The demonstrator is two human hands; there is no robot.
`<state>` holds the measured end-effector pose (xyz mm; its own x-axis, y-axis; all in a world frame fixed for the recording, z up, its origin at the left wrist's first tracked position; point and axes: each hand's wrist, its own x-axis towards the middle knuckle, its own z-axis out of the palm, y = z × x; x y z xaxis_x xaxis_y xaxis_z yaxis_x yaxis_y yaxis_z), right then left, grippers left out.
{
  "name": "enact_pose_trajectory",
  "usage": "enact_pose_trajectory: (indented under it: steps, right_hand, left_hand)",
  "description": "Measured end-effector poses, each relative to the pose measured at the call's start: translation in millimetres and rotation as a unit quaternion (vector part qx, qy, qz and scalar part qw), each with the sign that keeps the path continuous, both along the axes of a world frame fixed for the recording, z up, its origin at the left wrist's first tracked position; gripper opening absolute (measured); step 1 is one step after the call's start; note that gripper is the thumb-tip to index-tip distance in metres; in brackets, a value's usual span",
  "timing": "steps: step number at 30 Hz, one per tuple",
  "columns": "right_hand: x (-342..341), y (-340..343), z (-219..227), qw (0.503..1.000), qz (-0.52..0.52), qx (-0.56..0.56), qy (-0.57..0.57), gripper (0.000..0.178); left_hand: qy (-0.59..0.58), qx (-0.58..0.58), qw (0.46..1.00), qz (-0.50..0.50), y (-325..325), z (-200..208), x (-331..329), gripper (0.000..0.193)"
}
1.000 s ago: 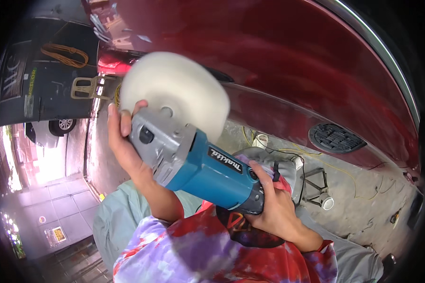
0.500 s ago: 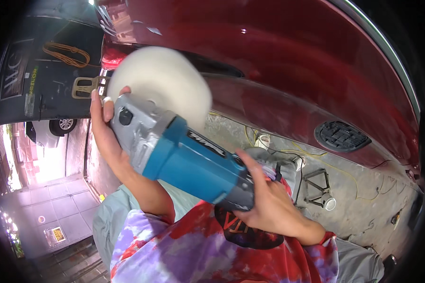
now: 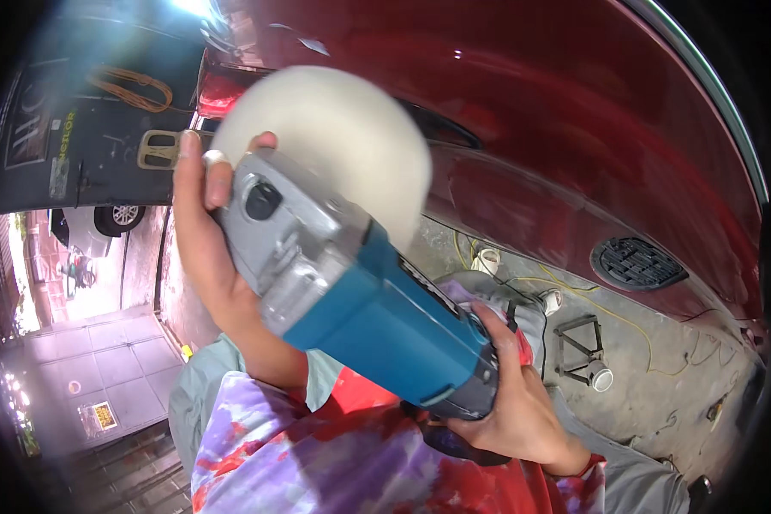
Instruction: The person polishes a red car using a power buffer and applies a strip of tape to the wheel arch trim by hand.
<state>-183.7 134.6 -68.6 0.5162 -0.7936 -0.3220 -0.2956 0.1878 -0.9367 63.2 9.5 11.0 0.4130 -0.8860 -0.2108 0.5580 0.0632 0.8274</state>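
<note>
I hold a blue polisher (image 3: pixel 385 321) with a grey metal head slantwise in front of my body, in both hands. At its dark rear end, my right hand (image 3: pixel 518 398) is wrapped round the housing. My left hand (image 3: pixel 204 223) grips beside the metal head, with some fingers showing past its edge and one wrapped in white. The round cream-white polishing pad (image 3: pixel 351 128) on the tool's far side looks blurred. Behind it is the dark red car body panel (image 3: pixel 557 111); whether the pad touches it is hidden.
A black vent grille (image 3: pixel 638 263) sits low in the red panel. On the concrete floor lie yellow and dark cords (image 3: pixel 651 351) and a small metal stand (image 3: pixel 581 343). A coiled orange cord (image 3: pixel 133 88) hangs at the left, above a parked car (image 3: pixel 90 227).
The polisher and both hands have shifted slightly right, and the tool looks larger and nearer. The pad has moved right and up across the red panel. Both hands keep their grip.
</note>
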Motion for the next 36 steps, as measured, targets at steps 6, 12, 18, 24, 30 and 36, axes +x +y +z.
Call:
enact_pose_trajectory:
  steps: [6,12,18,24,30,36]
  right_hand:
    - [47,-44,7,0.998,0.042,0.004,-0.037,0.115]
    - [70,-61,4,0.997,0.073,-0.039,-0.003,0.11]
    - [24,-20,-15,0.99,0.031,-0.059,0.12,0.109]
    - [-39,52,-64,0.982,-0.135,-0.081,0.1,0.11]
    - [-35,69,-82,0.98,-0.164,-0.095,0.066,0.108]
    - [15,37,-63,0.986,-0.145,-0.081,0.033,0.109]
  left_hand:
    - [-0.081,-0.03,0.994,-0.074,-19,8,70,0.037]
    - [-0.077,-0.009,0.996,-0.034,-25,-4,106,0.043]
    - [-0.041,-0.018,0.997,0.066,11,-62,64,0.045]
    - [-0.094,-0.096,0.99,-0.043,33,-87,-36,0.041]
    - [-0.146,-0.119,0.975,-0.115,40,-81,-48,0.043]
    - [-0.197,-0.079,0.976,-0.047,12,-49,-4,0.041]
